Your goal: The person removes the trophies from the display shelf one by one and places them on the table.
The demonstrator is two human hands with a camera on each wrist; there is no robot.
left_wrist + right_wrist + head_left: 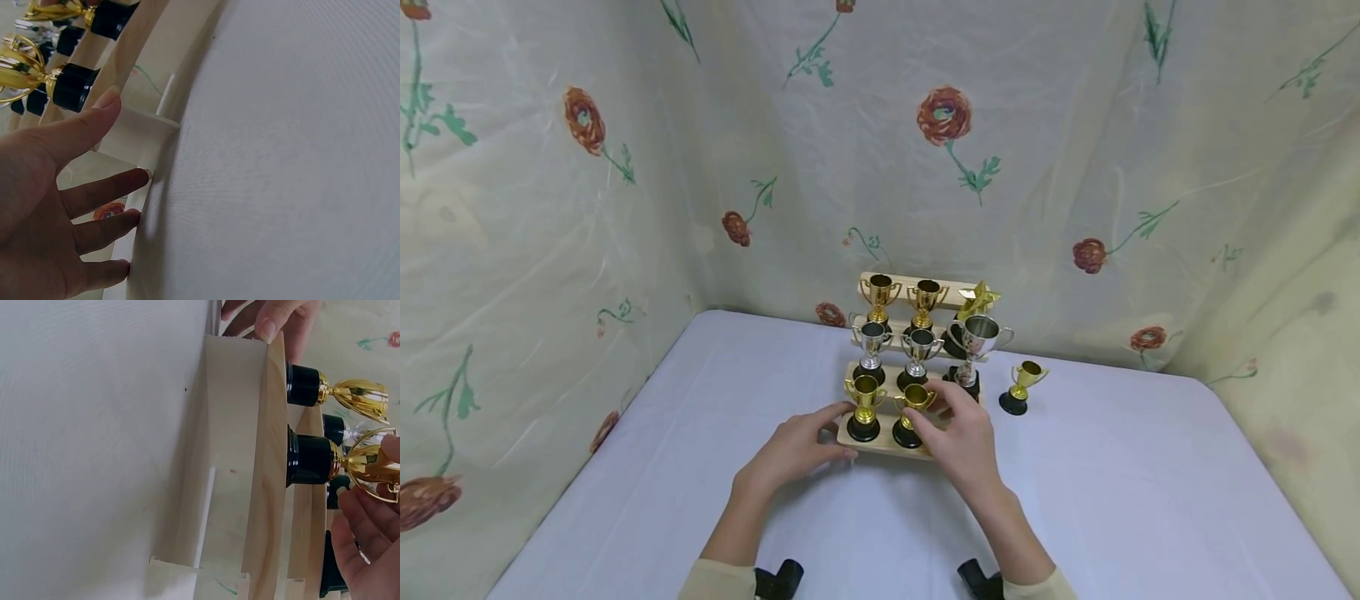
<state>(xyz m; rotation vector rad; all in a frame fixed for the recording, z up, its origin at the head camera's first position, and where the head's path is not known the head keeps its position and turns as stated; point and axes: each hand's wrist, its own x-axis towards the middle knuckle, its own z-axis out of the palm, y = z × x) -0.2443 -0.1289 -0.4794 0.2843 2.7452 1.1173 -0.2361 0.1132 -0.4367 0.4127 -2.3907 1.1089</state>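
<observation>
Floral curtain (1037, 125): pale cloth with orange-red flowers, hung behind the table and along its sides
White tablecloth (1135, 467): spread under everything, probably giving a plain, even base
Wooden stand (886, 429): stepped boards near the table's back edge, rising rearward, likely so each row shows above the one in front
Right hand (962, 437): thumb and fingers pinching the front-right gold cup (915, 398) around its bowl and handle, which seems to leave its base free to sit flat
Left hand (797, 450): fingers spread, thumb at the front board's left end, perhaps to steady the stand
Large silver cup (980, 335): upright at the right end of the middle row
Star trophy (979, 302): gold, at the right of the back row, partly hidden by the large silver cup
Small silver cups (872, 338): two, side by side in the middle row
Back gold cups (880, 293): two, left of the star trophy, grouped by colour, it seems
Front-left gold cup (866, 393): upright on the front board, beside the pinched one
Loose gold cup (1027, 377): upright on the tablecloth, right of the stand and apart from it, within easy reach, I judge
</observation>
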